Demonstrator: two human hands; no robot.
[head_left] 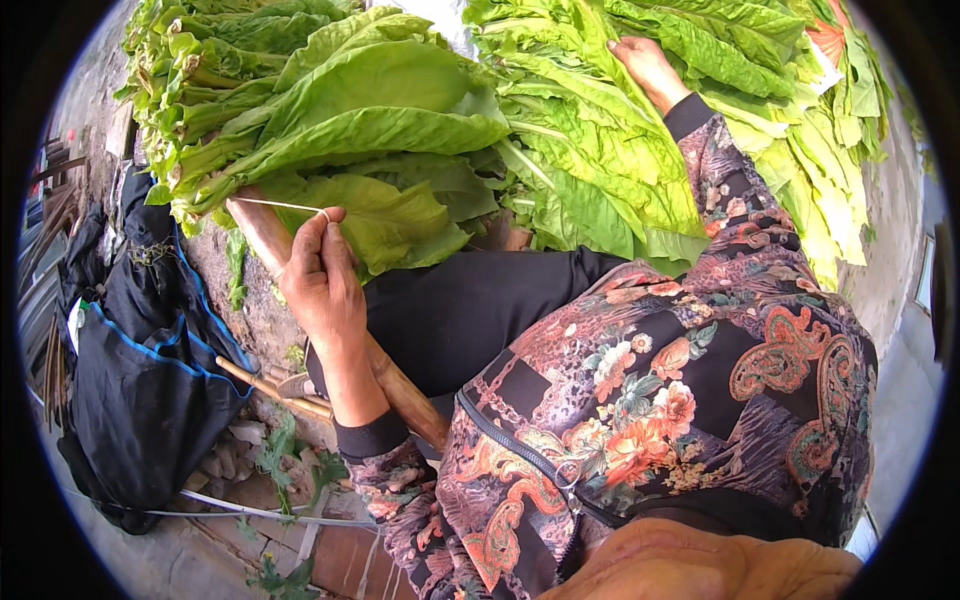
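Note:
My left hand (325, 275) is closed, thumb and fingertips pinching a thin white string (280, 205). That string runs taut leftward to the stem ends of a thick bunch of large green tobacco leaves (350, 100). Under the hand a smooth wooden pole (405, 390) slants from beneath the bunch down toward my body. Out to the far right, my right hand (650, 70) reaches into a heap of yellow-green tobacco leaves (590, 150), its fingers curled at the edge of a leaf. Some of those fingertips are hidden among the leaves.
Black mesh cloth with blue edging (150, 390) lies heaped at the left. Thin wooden sticks (270, 385) and a pale rod (270, 515) lie on the ground near it. My bent leg in black trousers (470, 310) is between the pole and the leaves.

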